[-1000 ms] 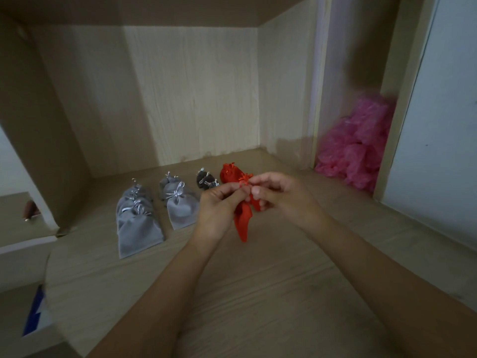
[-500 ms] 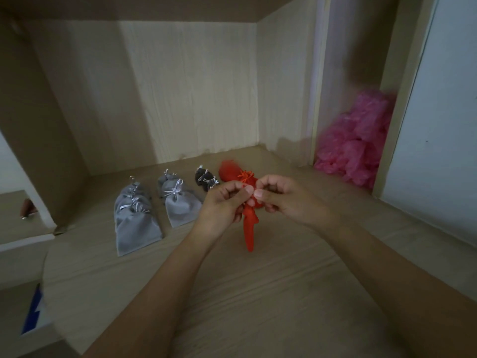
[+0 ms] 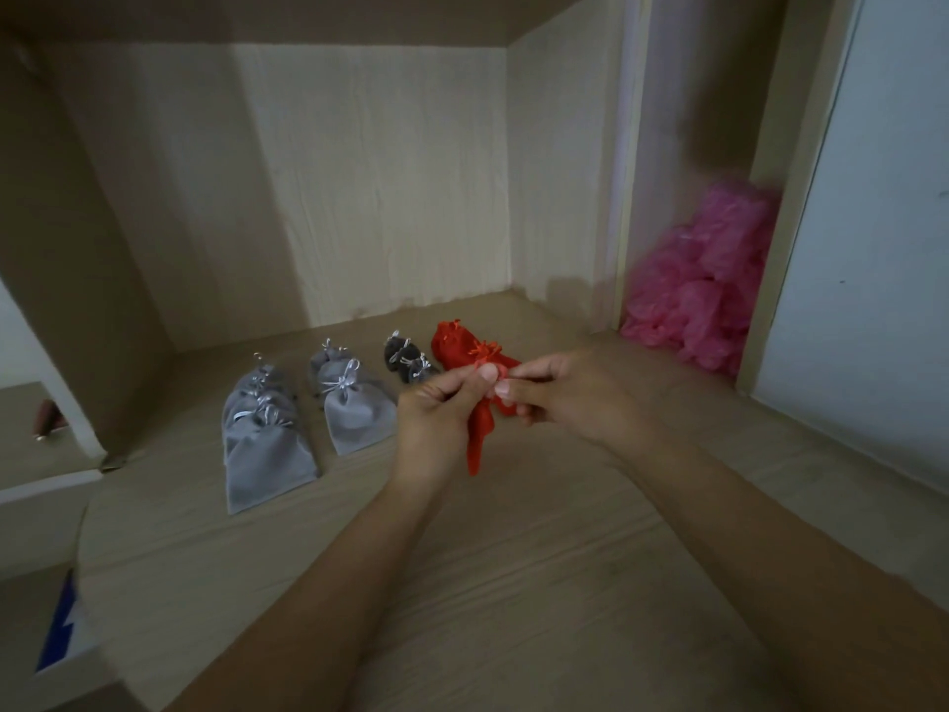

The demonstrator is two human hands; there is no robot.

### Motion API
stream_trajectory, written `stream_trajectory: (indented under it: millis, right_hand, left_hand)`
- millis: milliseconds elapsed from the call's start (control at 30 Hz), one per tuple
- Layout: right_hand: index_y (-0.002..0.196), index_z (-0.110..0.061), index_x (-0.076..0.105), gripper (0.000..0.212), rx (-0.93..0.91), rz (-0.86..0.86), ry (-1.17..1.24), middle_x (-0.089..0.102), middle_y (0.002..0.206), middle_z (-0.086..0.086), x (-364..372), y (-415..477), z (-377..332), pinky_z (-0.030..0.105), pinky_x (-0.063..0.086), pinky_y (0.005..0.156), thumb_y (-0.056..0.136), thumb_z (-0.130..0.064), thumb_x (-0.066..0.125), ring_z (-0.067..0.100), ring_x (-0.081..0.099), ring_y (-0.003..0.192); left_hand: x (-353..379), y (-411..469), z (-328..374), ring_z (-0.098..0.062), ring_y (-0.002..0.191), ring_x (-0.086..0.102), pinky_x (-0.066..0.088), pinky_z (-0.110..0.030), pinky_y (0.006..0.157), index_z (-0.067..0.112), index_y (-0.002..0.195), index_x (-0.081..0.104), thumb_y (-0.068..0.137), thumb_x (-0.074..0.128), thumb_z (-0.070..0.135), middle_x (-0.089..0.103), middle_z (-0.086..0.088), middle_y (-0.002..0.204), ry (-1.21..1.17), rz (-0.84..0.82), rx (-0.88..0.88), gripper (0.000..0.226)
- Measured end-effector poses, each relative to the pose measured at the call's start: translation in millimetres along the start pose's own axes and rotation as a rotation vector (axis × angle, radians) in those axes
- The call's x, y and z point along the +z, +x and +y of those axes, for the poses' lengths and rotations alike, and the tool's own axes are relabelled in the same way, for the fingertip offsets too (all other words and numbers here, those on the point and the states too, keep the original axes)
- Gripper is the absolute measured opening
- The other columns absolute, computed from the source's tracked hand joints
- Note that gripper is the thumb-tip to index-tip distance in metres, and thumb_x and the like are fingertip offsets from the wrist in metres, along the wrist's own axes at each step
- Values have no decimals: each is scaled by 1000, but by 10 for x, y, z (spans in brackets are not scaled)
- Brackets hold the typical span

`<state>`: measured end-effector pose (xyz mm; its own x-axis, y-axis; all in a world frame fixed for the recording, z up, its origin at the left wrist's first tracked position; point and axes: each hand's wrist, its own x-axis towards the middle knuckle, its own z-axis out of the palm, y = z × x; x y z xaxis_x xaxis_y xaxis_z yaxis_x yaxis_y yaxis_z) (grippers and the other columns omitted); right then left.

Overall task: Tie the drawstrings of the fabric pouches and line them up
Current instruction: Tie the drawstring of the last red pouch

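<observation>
A red fabric pouch (image 3: pixel 480 434) hangs between my hands above the wooden surface. My left hand (image 3: pixel 441 408) and my right hand (image 3: pixel 565 393) both pinch its red drawstring at the pouch's neck, fingertips touching. Behind them lie other red pouches (image 3: pixel 454 349) with tied strings. Left of those sit two small dark pouches (image 3: pixel 405 359), a column of light grey pouches (image 3: pixel 349 398) and a column of larger grey pouches (image 3: pixel 269 444), all with silver bows.
The pouches lie on a wooden desk (image 3: pixel 462 583) inside a wooden alcove. A heap of pink plastic bags (image 3: pixel 703 295) fills the gap at the right. A white wall panel (image 3: pixel 873 300) stands at the far right.
My hands have stayed together at the pouch's neck with small finger movements on the drawstring. The view has shifted slightly.
</observation>
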<state>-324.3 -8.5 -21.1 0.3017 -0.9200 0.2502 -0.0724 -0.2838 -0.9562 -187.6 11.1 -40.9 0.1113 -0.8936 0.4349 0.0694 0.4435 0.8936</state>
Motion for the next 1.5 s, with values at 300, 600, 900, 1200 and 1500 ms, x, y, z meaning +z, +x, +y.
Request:
stream_trajectory:
  millis: [300,600,900,1200,1500]
  right_hand:
    - [70,-16,61,19,-107,195,-385,53,60,-8,135,-1,49,20,38,59,89,-13,61,3,47,55]
    - [75,-11,53,25,56,-54,-25,53,58,-2,123,-33,-89,17,35,49,98,-7,44,0,46,43]
    - [74,-15,50,25,110,-33,-83,47,63,-3,141,-2,-48,15,33,50,98,-10,44,0,43,46]
    - [75,-20,52,24,64,-10,-309,49,69,-4,169,27,37,23,36,61,98,-18,45,7,45,61]
    - [91,-8,63,20,68,-165,307,67,92,9,137,5,-57,35,45,93,97,-16,46,21,60,93]
  left_hand:
    - [81,-7,-53,4,54,55,38,-7,52,-3,88,70,88,59,6,64,8,57,1,89,32,14]
    - [-151,127,59,-3,53,40,30,-13,48,20,68,74,87,58,18,56,7,55,-1,-180,-146,25]
    - [-265,138,164,-8,79,68,55,-23,79,-2,101,68,76,65,8,73,5,77,172,-279,131,27]
    - [-364,180,163,-11,79,69,55,-22,77,9,91,74,77,70,1,74,1,81,369,-282,165,17]
    - [-320,129,249,-5,60,53,46,-16,58,14,75,75,77,68,33,58,-9,70,-18,-280,22,21]
